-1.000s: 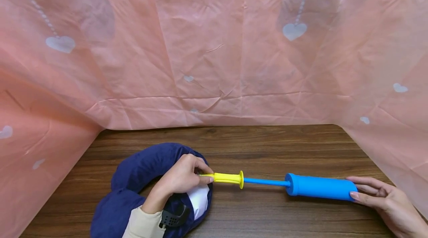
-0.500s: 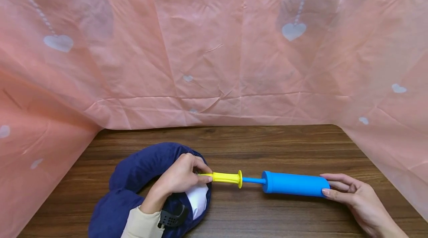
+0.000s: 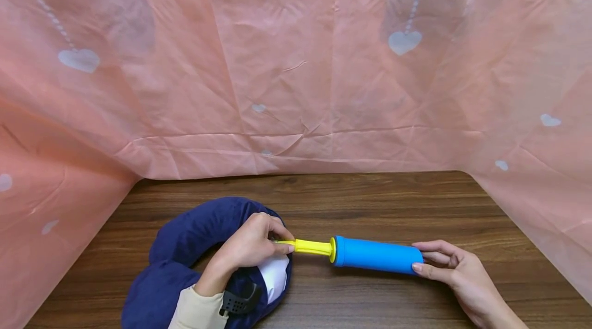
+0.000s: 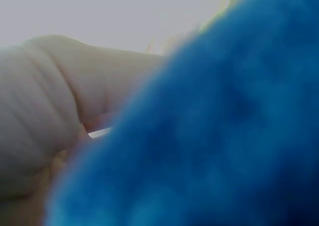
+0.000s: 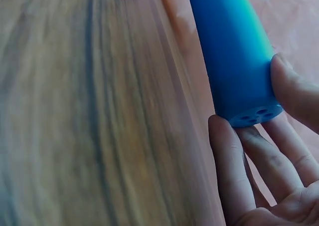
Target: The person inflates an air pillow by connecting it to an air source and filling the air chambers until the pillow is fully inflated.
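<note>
A hand pump with a blue barrel [image 3: 376,255] and a yellow handle [image 3: 313,247] lies nearly level over the table, its barrel pushed up against the handle's flange. My left hand [image 3: 252,241] pinches the handle's left end, at the white patch [image 3: 274,275] on a navy U-shaped neck pillow [image 3: 203,226]. My right hand [image 3: 455,272] grips the barrel's right end between thumb and fingers. In the right wrist view several small holes show in the barrel's end face [image 5: 255,117]. Blurred blue fabric [image 4: 209,116] hides most of the left hand's fingers in the left wrist view.
The table [image 3: 370,200] has a dark wood-grain top. A pink curtain [image 3: 296,87] with pale hearts encloses it at the back and both sides. A black wrist strap [image 3: 241,299] and a beige sleeve [image 3: 196,308] are on the left arm.
My right hand has moved left, pushing the blue barrel over the rod until the rod is hidden and the barrel meets the yellow handle. The left hand and neck pillow have stayed nearly still.
</note>
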{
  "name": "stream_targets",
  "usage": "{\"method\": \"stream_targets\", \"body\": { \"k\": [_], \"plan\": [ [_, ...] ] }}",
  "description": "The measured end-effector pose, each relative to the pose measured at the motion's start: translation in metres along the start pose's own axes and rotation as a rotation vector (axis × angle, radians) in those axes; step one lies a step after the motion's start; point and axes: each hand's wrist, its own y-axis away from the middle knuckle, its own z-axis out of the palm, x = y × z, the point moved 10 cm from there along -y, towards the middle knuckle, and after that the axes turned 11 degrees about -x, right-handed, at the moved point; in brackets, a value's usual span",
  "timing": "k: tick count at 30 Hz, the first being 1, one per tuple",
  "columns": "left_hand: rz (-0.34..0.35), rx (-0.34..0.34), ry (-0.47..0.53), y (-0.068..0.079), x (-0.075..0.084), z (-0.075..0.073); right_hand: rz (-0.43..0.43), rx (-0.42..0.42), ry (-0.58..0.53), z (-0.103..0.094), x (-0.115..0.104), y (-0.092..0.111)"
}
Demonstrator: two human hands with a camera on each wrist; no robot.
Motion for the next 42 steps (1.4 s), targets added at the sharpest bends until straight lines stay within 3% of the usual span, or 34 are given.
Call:
{"method": "stream_targets", "body": {
  "k": [9, 15, 22, 26, 32, 42],
  "plan": [
    [-0.008, 0.005, -0.008, -0.003, 0.002, 0.002, -0.021, 0.013, 0.015, -0.019, 0.002, 0.003],
    [-0.015, 0.004, -0.003, -0.004, 0.002, 0.003, -0.078, -0.003, -0.064, -0.054, 0.011, 0.01],
    [-0.008, 0.01, -0.017, -0.003, 0.002, 0.001, -0.133, -0.016, -0.073, -0.1, 0.025, 0.02],
    [-0.013, 0.012, -0.02, -0.003, 0.002, 0.001, -0.182, -0.036, -0.077, -0.114, 0.028, 0.025],
    [-0.016, 0.018, -0.021, -0.002, 0.0, -0.001, -0.14, -0.023, -0.077, -0.106, 0.027, 0.022],
    [0.018, 0.023, -0.033, 0.001, 0.004, -0.004, -0.07, 0.003, -0.07, -0.06, 0.011, 0.01]
  ]
}}
